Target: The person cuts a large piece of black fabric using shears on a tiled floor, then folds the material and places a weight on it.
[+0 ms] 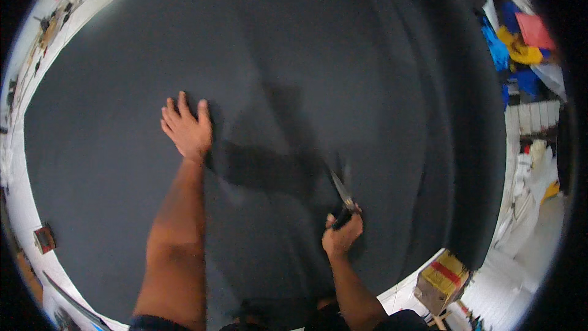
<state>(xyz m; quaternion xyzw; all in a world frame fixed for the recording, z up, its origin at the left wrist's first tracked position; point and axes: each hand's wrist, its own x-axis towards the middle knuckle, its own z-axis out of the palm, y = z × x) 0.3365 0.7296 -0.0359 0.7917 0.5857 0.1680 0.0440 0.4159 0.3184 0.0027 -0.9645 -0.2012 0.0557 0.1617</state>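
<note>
**Scissors on the dark cloth, one palm pinning it flat**

While the big sheet of dark grey fabric (343, 73) fills almost the whole view, both bare hands are down on it. Left hand (187, 127) first: fingers spread and straight, palm pressed flat on the cloth, holding nothing, just weighing the material down. Its forearm runs up from the lower edge and casts a broad shadow to the right.

Over to the right hand (343, 233), lower and nearer the body: it is curled tight around the dark handles of a pair of scissors (340, 195). The blades point up and slightly left, away from the person, lying low against the fabric. Whether the blades are parted or together is hard to call at this angle; they read as one narrow metal sliver with a faint shadow beside it.

The two hands sit well apart, the scissors between them but much closer to the right hand. Soft folds in the cloth curve down the right side of the sheet.

Around the edges: a pale worktable (24, 208) peeks out beneath the fabric on the left, with a small reddish-brown object (45, 239) resting on it. Lower right, a yellow cardboard box with a red stripe (442, 279) stands just off the cloth's edge. Top right, a heap of coloured cloth (517, 43) in blue, yellow and pink lies beyond the sheet.
</note>
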